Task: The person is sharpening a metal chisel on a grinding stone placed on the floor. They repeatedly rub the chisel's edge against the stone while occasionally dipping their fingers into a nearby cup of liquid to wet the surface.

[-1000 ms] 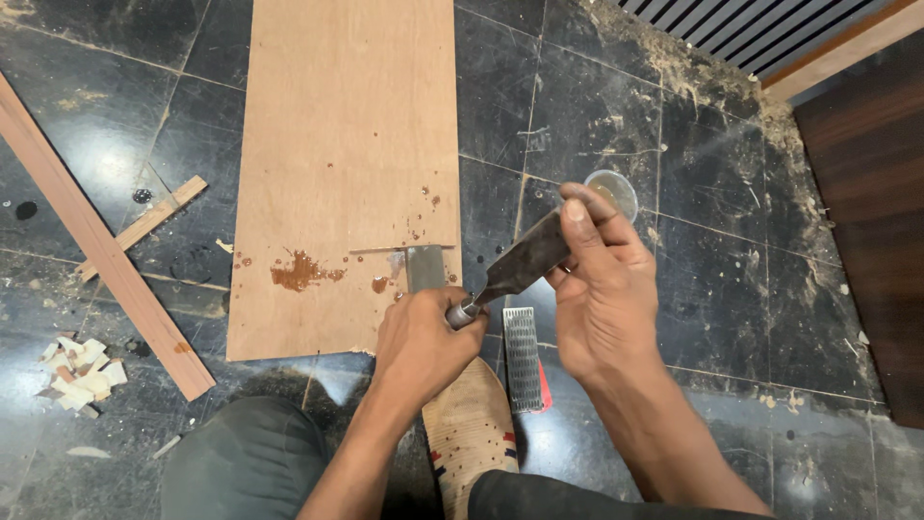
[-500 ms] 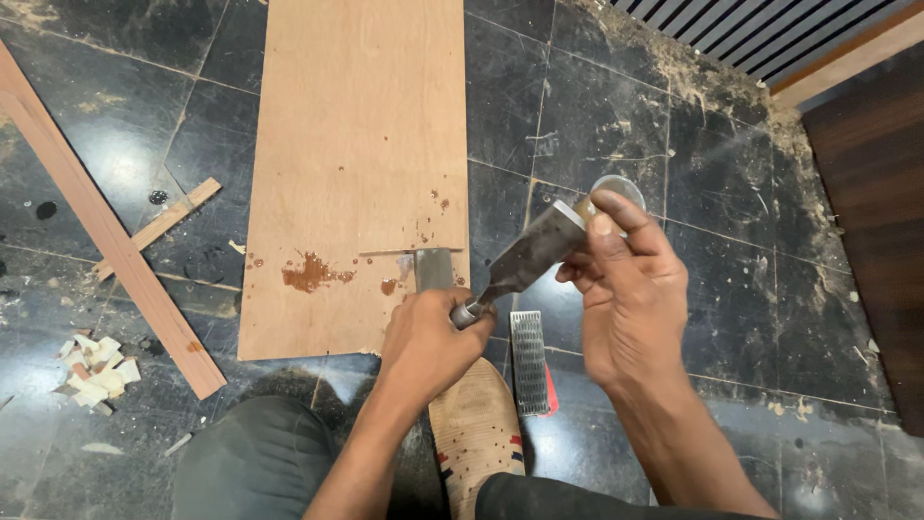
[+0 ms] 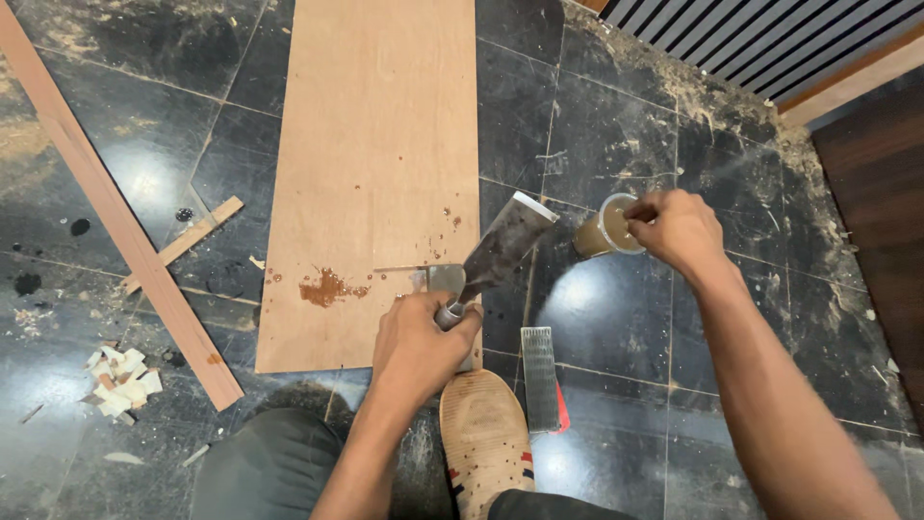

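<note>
My right hand (image 3: 679,231) has left the scraper (image 3: 500,252) and now dips fingers into the cup (image 3: 606,226), while my left hand (image 3: 419,342) stays clamped on the handle over the board (image 3: 380,173).

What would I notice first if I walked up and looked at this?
Probably the long plywood board lying on the dark, dusty tiled floor, with a brown smear near its close end. The left hand holds a broad metal chisel tilted up at the board's corner. To the right, the right hand rests its fingers on the rim of a small cup of brownish stuff.
</note>
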